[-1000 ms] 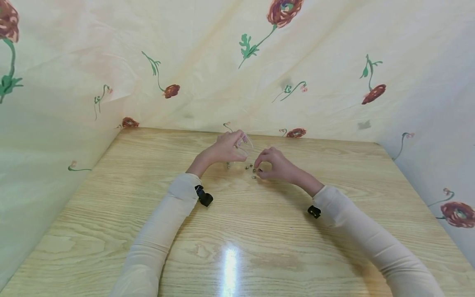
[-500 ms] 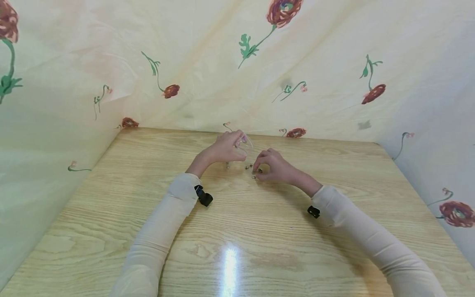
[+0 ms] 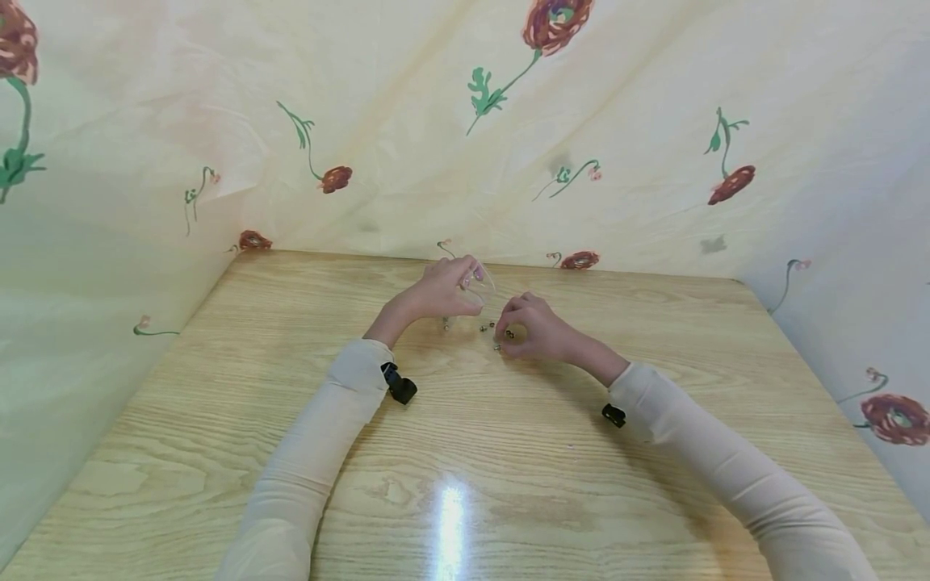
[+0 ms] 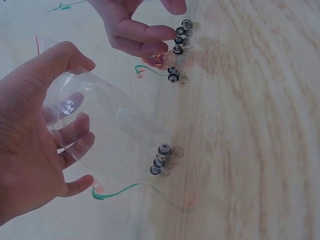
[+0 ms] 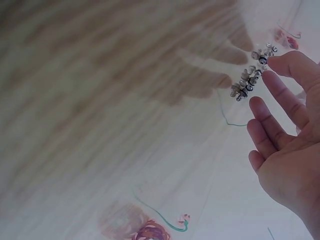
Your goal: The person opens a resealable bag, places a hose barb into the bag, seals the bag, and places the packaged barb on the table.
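My left hand (image 3: 439, 289) grips a clear plastic bag (image 4: 115, 115), with some fingers seen through the film. Small silver metal pieces with dark rings (image 4: 160, 160) sit at the bag's lower end. To the right, my right hand (image 3: 541, 329) is low over several similar metal pieces (image 5: 245, 85) on the table. Its thumb and index finger are curved close to one piece; the left wrist view shows a gap between those fingertips. The other fingers are loosely bent. Fingers partly hide the pieces in the head view.
The wood-grain table (image 3: 465, 428) is glossy and reflects a bright light near its front. Behind it and along both sides hangs a pale flowered sheet (image 3: 407, 129). Each sleeve carries a black wrist camera (image 3: 400, 383).
My right thumb and index finger have drawn closer together, and the hand has dropped slightly toward me. A metal piece near the fingertips is now hidden. My left hand and the bag have hardly moved.
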### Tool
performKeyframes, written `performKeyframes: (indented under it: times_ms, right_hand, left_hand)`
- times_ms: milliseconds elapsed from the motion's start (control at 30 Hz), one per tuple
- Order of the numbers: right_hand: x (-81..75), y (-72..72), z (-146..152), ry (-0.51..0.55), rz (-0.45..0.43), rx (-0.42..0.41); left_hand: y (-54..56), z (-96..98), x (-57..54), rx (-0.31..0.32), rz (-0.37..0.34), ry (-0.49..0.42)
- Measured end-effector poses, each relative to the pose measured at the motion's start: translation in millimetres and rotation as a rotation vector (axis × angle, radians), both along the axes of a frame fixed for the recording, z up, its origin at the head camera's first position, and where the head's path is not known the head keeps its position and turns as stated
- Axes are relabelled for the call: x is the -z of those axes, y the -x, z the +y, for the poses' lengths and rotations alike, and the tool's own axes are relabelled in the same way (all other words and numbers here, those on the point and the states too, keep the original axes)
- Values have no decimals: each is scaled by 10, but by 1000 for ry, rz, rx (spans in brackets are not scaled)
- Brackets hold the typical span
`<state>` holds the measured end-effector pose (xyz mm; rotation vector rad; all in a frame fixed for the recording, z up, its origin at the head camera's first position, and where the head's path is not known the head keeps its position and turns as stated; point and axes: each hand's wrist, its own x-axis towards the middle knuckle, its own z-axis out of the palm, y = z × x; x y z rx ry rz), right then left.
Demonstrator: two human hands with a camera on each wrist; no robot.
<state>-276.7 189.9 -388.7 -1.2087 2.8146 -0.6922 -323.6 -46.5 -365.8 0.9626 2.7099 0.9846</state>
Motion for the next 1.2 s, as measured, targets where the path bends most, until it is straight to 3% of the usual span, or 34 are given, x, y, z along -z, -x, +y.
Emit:
performKeyframes:
  times_ms: [1200]
  right_hand:
    - [29,-24,-32,-17,48,-54]
  left_hand:
    - [6,-6,19,4,-7,8]
